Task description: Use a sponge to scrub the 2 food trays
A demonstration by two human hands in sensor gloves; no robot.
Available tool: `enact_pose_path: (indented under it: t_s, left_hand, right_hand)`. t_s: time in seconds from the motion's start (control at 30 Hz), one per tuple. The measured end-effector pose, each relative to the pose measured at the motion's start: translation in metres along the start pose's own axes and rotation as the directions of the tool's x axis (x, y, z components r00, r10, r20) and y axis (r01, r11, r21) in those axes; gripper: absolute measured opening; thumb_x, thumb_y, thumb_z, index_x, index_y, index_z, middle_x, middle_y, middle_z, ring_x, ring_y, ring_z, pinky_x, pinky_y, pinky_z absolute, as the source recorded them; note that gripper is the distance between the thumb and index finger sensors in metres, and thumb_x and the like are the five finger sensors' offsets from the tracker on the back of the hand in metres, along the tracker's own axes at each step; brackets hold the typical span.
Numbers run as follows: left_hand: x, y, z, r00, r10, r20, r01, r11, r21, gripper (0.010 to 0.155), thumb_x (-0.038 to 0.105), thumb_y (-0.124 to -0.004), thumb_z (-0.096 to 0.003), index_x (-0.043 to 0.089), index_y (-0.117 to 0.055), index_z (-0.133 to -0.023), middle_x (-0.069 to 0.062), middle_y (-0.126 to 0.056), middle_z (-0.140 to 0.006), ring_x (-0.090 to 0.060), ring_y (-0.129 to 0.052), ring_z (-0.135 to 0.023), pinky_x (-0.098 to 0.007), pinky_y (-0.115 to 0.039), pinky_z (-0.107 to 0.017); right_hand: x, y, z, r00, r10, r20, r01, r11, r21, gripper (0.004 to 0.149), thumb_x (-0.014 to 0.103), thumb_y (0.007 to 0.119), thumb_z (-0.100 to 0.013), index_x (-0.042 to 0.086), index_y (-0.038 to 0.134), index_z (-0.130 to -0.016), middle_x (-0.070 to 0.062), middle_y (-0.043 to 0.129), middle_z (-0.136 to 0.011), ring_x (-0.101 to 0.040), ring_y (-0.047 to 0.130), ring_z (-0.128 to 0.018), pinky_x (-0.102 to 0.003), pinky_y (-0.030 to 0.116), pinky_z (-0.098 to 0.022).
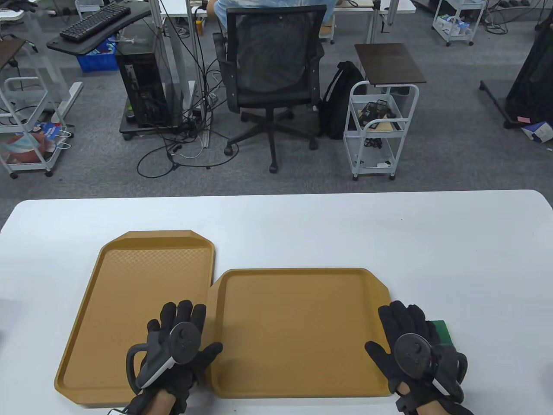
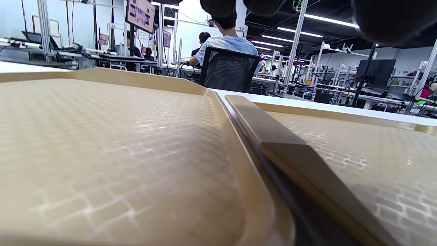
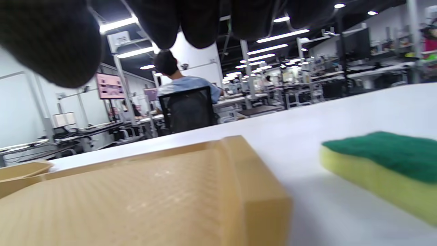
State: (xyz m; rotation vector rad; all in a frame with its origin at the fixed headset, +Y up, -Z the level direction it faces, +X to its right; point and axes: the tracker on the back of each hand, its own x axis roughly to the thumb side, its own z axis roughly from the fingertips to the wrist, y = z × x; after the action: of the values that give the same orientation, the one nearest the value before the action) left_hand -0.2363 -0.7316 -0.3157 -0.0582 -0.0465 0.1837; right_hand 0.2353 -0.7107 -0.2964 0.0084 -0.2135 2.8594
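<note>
Two tan food trays lie side by side on the white table. The left tray (image 1: 142, 276) runs lengthwise away from me, and the right tray (image 1: 298, 328) lies crosswise with its left rim over the left tray's edge. My left hand (image 1: 179, 335) hovers flat over the seam between them, fingers straight, holding nothing. My right hand (image 1: 406, 333) hovers over the right tray's right rim, fingers extended and empty. A sponge (image 1: 441, 330) with a green scouring top and yellow body (image 3: 382, 167) lies on the table just right of that hand, partly hidden by it.
The white table (image 1: 432, 242) stretches beyond the trays. Past its far edge stand an office chair (image 1: 272, 78), a white cart (image 1: 380, 125) and a computer tower on grey carpet. A seated person's back (image 3: 186, 85) shows behind the chair.
</note>
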Motion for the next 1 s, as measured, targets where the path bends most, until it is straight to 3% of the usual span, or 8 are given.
enact_pose_path:
  t_s: [0.23, 0.53, 0.73, 0.9, 1.0]
  left_hand:
    - [-0.002, 0.001, 0.000, 1.000, -0.012, -0.008, 0.012, 1.000, 0.001, 0.090, 0.073, -0.070, -0.0375, 0.035, -0.041, -0.114, -0.003, -0.033, -0.121, -0.044, -0.032, -0.114, -0.069, -0.035, -0.077]
    - [-0.001, 0.000, 0.000, 0.999, -0.036, -0.008, 0.036, 0.999, -0.011, 0.090, 0.074, -0.070, -0.0373, 0.035, -0.041, -0.114, -0.003, -0.034, -0.121, -0.044, -0.033, -0.114, -0.069, -0.036, -0.077]
    - [-0.001, -0.001, 0.000, 0.998, -0.052, -0.017, 0.052, 0.998, -0.020, 0.089, 0.073, -0.070, -0.0375, 0.034, -0.043, -0.113, -0.003, -0.037, -0.121, -0.044, -0.036, -0.114, -0.069, -0.038, -0.077]
    - [-0.003, -0.005, -0.003, 0.996, -0.040, -0.077, 0.037, 0.999, -0.038, 0.087, 0.070, -0.072, -0.0383, 0.030, -0.050, -0.112, -0.009, -0.067, -0.111, -0.042, -0.072, -0.101, -0.063, -0.057, -0.073]
    - [-0.007, -0.010, -0.007, 0.993, 0.005, -0.118, -0.015, 0.996, -0.087, 0.087, 0.069, -0.074, -0.0383, 0.027, -0.053, -0.111, -0.008, -0.078, -0.101, -0.038, -0.084, -0.089, -0.059, -0.064, -0.070]
  right_hand:
    - [-0.044, 0.014, -0.013, 0.970, 0.003, -0.242, 0.014, 0.997, 0.070, 0.076, 0.055, 0.087, -0.042, 0.027, 0.059, -0.107, -0.006, 0.048, -0.117, -0.045, 0.051, -0.106, -0.067, 0.050, -0.077]
    - [-0.087, 0.038, -0.023, 0.859, 0.118, -0.499, -0.054, 0.988, 0.141, 0.068, 0.047, 0.089, -0.044, 0.029, 0.064, -0.104, -0.004, 0.049, -0.117, -0.047, 0.057, -0.104, -0.065, 0.054, -0.077]
    - [-0.094, 0.041, -0.024, 0.853, 0.108, -0.510, -0.039, 0.989, 0.143, 0.065, 0.039, 0.093, -0.044, 0.029, 0.066, -0.103, -0.006, 0.058, -0.113, -0.041, 0.079, -0.091, -0.055, 0.072, -0.069]
    - [-0.083, 0.030, -0.024, 0.878, 0.051, -0.475, -0.015, 0.997, 0.079, 0.065, 0.040, 0.094, -0.043, 0.025, 0.069, -0.101, -0.009, 0.061, -0.111, -0.040, 0.082, -0.086, -0.053, 0.075, -0.067]
    - [-0.065, 0.021, -0.022, 0.915, 0.012, -0.403, 0.008, 0.999, 0.048, 0.066, 0.042, 0.094, -0.042, 0.024, 0.069, -0.101, -0.011, 0.061, -0.110, -0.040, 0.083, -0.083, -0.053, 0.075, -0.064]
